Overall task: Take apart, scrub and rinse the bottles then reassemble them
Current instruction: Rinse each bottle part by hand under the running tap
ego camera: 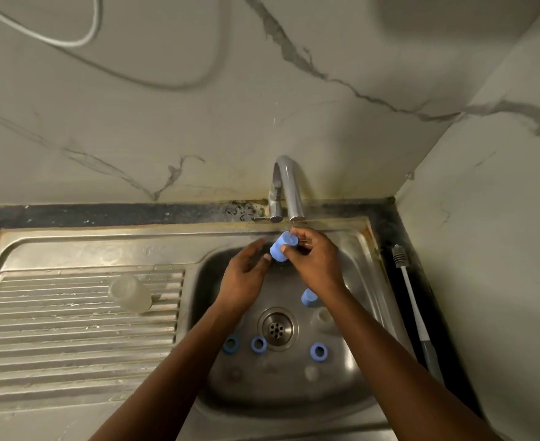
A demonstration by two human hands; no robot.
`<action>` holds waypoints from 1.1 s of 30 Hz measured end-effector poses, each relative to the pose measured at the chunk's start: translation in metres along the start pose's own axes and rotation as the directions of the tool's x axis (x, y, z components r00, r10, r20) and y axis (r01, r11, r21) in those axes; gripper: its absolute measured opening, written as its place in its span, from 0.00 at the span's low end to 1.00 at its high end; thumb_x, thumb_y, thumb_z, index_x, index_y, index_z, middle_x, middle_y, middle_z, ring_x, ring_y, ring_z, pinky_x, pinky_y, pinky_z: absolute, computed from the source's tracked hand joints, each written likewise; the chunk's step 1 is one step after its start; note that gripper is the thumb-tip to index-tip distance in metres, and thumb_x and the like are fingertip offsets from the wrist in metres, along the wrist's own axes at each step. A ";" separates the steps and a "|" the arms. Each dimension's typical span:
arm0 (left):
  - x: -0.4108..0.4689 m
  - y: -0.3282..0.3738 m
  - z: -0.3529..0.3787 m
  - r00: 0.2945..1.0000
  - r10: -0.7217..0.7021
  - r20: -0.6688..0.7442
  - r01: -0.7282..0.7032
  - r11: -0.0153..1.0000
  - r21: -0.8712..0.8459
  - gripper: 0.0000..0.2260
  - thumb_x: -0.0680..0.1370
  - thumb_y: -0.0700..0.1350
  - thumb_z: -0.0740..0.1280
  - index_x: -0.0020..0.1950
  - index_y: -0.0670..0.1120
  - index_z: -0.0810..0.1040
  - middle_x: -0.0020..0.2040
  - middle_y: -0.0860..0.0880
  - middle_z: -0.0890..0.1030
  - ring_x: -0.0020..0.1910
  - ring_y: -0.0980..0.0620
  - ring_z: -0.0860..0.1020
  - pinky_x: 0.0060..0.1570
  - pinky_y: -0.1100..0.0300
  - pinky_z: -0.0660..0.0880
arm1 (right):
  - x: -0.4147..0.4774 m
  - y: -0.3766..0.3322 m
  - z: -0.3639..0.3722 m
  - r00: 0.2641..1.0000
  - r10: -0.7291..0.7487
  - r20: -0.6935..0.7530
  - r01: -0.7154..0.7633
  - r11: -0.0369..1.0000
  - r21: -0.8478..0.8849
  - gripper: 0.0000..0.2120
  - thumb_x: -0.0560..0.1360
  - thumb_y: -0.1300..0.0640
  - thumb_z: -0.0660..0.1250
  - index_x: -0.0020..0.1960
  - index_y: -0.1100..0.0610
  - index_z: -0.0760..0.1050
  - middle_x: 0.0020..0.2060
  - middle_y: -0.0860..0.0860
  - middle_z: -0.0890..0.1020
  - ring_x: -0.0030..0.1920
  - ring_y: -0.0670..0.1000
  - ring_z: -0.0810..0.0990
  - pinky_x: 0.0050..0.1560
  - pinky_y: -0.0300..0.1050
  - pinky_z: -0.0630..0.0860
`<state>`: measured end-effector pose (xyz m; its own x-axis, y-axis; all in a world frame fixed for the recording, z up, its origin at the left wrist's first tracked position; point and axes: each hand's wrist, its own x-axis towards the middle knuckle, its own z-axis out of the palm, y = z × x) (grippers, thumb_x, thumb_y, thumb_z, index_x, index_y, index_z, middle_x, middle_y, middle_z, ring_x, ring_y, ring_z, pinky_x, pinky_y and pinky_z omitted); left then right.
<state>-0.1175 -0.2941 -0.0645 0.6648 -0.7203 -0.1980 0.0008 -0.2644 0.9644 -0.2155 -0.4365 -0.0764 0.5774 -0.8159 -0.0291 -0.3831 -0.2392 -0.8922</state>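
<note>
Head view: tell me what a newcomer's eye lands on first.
The right hand grips a blue cap just under the tap, with the left hand open beside it, both over the sink. Next come three blue rings lying near the drain, and a clear bottle lying on the drainboard at left.

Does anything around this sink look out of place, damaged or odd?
Dark, rusty staining spreads around the base of the tap. The clear bottle on the drainboard looks tipped, though that may be lens distortion.
</note>
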 end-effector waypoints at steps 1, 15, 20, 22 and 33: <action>0.003 0.005 0.001 0.999 0.027 0.023 -0.027 1.000 -0.001 0.13 0.86 0.46 0.67 0.68 0.59 0.79 0.57 0.57 0.86 0.55 0.61 0.83 0.56 0.64 0.79 | 0.001 -0.002 -0.003 1.000 -0.001 0.007 0.001 1.000 0.020 0.16 0.76 0.55 0.76 0.64 0.49 0.83 0.54 0.42 0.86 0.53 0.39 0.84 0.53 0.31 0.79; 0.017 0.025 0.020 0.990 -0.106 0.098 0.137 0.905 -0.403 0.14 0.87 0.48 0.64 0.66 0.42 0.82 0.53 0.35 0.86 0.50 0.42 0.84 0.55 0.50 0.82 | 0.007 -0.018 -0.017 0.993 0.117 0.022 -0.118 0.937 0.329 0.14 0.83 0.52 0.69 0.67 0.53 0.82 0.60 0.49 0.86 0.59 0.48 0.85 0.55 0.45 0.85; 0.018 0.028 0.020 0.931 -0.322 0.173 0.357 0.699 -0.620 0.17 0.89 0.48 0.58 0.67 0.37 0.78 0.53 0.33 0.85 0.49 0.42 0.84 0.52 0.53 0.84 | 0.000 -0.025 -0.019 0.959 0.201 0.200 -0.275 0.831 0.483 0.15 0.81 0.59 0.71 0.68 0.53 0.81 0.56 0.50 0.87 0.55 0.50 0.86 0.53 0.48 0.84; 0.016 0.026 0.016 0.913 -0.360 0.192 0.395 0.661 -0.637 0.16 0.89 0.46 0.57 0.66 0.37 0.77 0.51 0.35 0.86 0.46 0.44 0.85 0.52 0.52 0.84 | -0.001 -0.029 -0.020 0.959 0.186 0.212 -0.264 0.858 0.440 0.15 0.80 0.60 0.72 0.66 0.52 0.81 0.54 0.50 0.88 0.49 0.45 0.86 0.45 0.40 0.81; 0.006 0.021 0.012 0.955 -0.232 0.184 0.296 0.710 -0.639 0.15 0.83 0.45 0.69 0.67 0.39 0.81 0.60 0.33 0.84 0.53 0.43 0.85 0.57 0.52 0.83 | -0.001 -0.037 -0.023 0.977 0.147 0.153 -0.195 0.907 0.374 0.09 0.77 0.57 0.77 0.56 0.48 0.85 0.49 0.48 0.88 0.50 0.50 0.88 0.48 0.48 0.86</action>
<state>-0.1224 -0.3116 -0.0473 0.4972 -0.7448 -0.4450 0.6747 0.0095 0.7380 -0.2186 -0.4388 -0.0333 0.6180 -0.7522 -0.2286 -0.1905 0.1389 -0.9718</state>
